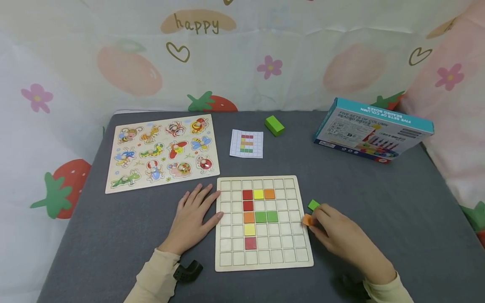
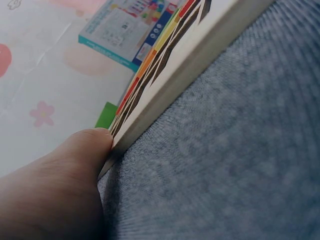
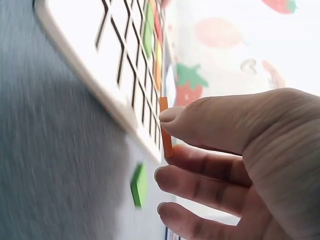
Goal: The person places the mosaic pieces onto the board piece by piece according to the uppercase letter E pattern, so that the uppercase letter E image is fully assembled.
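Note:
A wooden grid board (image 1: 265,256) lies flat, with red, yellow, orange and green square tiles set in some of its cells. My left hand (image 1: 194,219) rests on the table with spread fingers, its thumb and fingertips touching the board's left edge. At the right edge, my right hand (image 1: 339,233) pinches an orange tile (image 3: 165,127) between thumb and index finger, the other fingers loosely bent. A loose green tile (image 1: 313,205) lies on the table just beyond those fingers; in the right wrist view this green tile (image 3: 139,185) sits below the board's edge.
Behind the board lie a small pattern card (image 1: 246,144) and a green block (image 1: 274,126). An insect puzzle board (image 1: 163,153) occupies the back left. At the back right stands a teal-and-white box (image 1: 373,130). A patterned cloth (image 1: 242,54) hangs behind the grey table.

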### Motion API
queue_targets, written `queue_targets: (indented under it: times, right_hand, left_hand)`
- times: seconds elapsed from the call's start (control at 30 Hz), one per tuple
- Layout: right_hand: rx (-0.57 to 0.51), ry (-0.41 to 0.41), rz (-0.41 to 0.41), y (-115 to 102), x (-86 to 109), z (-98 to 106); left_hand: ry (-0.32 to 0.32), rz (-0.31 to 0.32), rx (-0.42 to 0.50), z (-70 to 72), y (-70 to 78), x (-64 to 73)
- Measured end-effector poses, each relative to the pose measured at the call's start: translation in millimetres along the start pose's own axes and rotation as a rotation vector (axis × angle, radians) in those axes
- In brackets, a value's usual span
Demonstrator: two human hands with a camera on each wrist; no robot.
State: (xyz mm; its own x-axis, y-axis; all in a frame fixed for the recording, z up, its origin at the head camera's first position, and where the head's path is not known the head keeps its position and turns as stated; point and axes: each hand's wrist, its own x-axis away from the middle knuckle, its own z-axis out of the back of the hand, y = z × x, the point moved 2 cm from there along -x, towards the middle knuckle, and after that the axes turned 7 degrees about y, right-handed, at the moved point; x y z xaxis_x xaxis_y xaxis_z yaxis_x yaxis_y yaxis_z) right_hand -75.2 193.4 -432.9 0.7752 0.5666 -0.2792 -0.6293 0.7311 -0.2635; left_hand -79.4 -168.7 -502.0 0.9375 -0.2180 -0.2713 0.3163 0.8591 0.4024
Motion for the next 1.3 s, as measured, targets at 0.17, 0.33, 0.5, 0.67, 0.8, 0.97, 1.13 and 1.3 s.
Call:
queue_targets:
  times: [0.17,0.33,0.5,0.67,0.8,0.97,1.13,1.3]
  right_hand:
    - [-0.094,-0.037,0.071,-18,-4.8,-10]
    - [-0.164,-0.076,0.142,-35,-10.6,-21]
    - [-0.166,-0.085,0.218,-48,-17.9,-31]
    - [-0.141,-0.073,0.276,-58,-20.8,-39]
    - [-0.106,-0.069,0.282,-63,-21.4,-43]
    - [-0.079,-0.076,0.28,-66,-22.6,-47]
    - [-0.075,-0.091,0.291,-67,-24.3,-50]
    - [-0.086,-0.094,0.307,-68,-26.2,-51]
  left_hand:
    - [0.007,-0.003,0.002,-0.4,0.1,0.2]
    - [0.009,-0.004,-0.003,-0.6,-0.4,0.2]
    - [0.01,-0.001,-0.004,-0.6,-0.7,-0.4]
    - [0.001,0.005,-0.007,0.4,0.2,-0.2]
    - [-0.004,0.005,-0.004,0.4,0.7,0.0]
    - [-0.004,0.003,-0.004,-0.5,-0.2,0.2]
    - [0.002,0.0,-0.003,-1.2,-1.1,0.1]
    - [0.0,-0.003,-0.004,-1.4,-1.2,0.2]
